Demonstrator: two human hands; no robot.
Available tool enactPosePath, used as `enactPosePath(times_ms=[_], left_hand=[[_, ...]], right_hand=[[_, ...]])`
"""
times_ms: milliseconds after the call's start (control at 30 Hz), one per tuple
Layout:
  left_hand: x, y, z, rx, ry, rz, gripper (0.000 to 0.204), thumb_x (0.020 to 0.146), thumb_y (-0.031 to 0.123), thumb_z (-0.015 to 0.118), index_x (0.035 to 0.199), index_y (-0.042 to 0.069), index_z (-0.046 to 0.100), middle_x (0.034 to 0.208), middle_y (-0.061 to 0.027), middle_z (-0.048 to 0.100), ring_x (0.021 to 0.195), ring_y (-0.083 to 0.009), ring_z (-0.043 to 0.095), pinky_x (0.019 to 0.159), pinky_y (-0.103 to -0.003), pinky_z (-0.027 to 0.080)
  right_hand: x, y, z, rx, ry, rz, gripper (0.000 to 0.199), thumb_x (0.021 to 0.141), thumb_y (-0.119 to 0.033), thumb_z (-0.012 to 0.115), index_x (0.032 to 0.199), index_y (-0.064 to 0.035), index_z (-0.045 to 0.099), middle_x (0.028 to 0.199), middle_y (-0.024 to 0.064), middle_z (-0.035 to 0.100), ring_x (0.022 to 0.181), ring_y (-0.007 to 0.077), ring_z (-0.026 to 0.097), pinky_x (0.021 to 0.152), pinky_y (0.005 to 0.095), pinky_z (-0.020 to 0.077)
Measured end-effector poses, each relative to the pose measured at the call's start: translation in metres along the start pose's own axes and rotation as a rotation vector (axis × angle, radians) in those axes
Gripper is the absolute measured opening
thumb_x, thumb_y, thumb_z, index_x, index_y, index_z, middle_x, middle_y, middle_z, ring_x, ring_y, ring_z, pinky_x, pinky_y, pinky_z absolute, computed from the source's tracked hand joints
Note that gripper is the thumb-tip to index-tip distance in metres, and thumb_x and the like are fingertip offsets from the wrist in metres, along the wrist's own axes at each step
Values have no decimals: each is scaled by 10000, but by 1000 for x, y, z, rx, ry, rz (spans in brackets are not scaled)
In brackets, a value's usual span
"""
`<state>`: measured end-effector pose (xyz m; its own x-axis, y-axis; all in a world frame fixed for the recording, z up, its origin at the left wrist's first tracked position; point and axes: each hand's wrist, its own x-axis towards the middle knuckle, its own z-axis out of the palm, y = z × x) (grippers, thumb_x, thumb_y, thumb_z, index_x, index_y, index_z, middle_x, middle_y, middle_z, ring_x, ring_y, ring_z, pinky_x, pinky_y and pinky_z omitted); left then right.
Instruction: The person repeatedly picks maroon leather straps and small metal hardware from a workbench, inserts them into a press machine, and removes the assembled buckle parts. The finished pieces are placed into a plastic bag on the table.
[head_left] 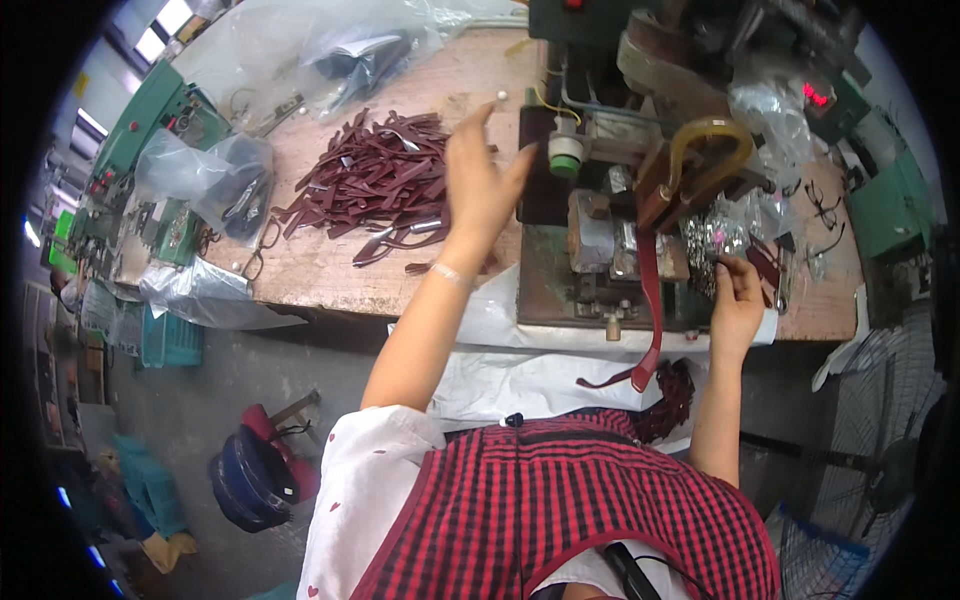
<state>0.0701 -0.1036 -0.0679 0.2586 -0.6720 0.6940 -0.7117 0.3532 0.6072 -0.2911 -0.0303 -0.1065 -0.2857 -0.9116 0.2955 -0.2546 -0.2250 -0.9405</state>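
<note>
My left hand (pixel 482 185) is raised at the right edge of a heap of dark red straps (pixel 370 180), thumb and fingers spread, holding nothing. To its right is a green-capped push button (pixel 565 163) on a bench machine (pixel 600 290). From the machine's middle hangs a dark red strap (pixel 652 310), its lower end curling over the bench edge, with neither hand on it. My right hand (pixel 738 305) is at the machine's right side, by a pile of small shiny metal pieces (pixel 700 240). Its thumb and fingertips are pinched together; what is between them is too small to make out.
A curved yellowish tube (pixel 710 135) arches over the machine's head. Clear plastic bags (pixel 190 170) and scissors (pixel 262 255) lie at the bench's left. Eyeglass frames (pixel 822 205) rest at the far right. More dark red straps (pixel 675 400) hang below the bench beside my lap.
</note>
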Motion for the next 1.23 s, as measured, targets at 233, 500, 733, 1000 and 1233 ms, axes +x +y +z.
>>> enactPosePath(times_ms=[233,500,733,1000,1233], left_hand=[[-43,-41,-96,336,-143,11,302,829,39,732,1129,72,713,1115,-114,679,1022,-328,607,934,-422,477],[-48,-63,-81,384,-540,175,271,758,49,776,1013,134,805,1343,-100,667,1041,-341,594,938,-404,499],[-16,-70,-63,-643,0,-429,222,996,65,642,1216,73,612,1005,-126,758,784,-114,674,682,-232,524],[-54,-62,-62,-605,-166,-576,243,1020,115,648,1213,-31,668,1072,-77,734,1045,-169,705,882,-275,567],[-52,76,-103,-148,-11,216,86,968,27,694,944,-55,692,939,-158,727,668,-187,625,682,-295,542]], right_hand=[[-40,-29,-35,-51,93,60,161,966,-7,673,1113,31,727,1071,48,725,977,110,647,901,249,502],[4,-113,69,122,-251,-106,210,890,-26,727,1090,23,684,984,70,732,955,123,676,873,275,519],[-6,-99,85,435,-170,47,380,883,-8,730,1237,36,599,999,70,716,935,108,666,857,257,511],[-27,-145,87,515,-208,128,462,910,-35,693,1340,41,540,1013,91,723,950,103,642,876,257,500],[5,-57,9,-786,-206,-328,598,926,-153,702,1491,-128,508,1512,153,543,1382,349,527,1186,483,360]])
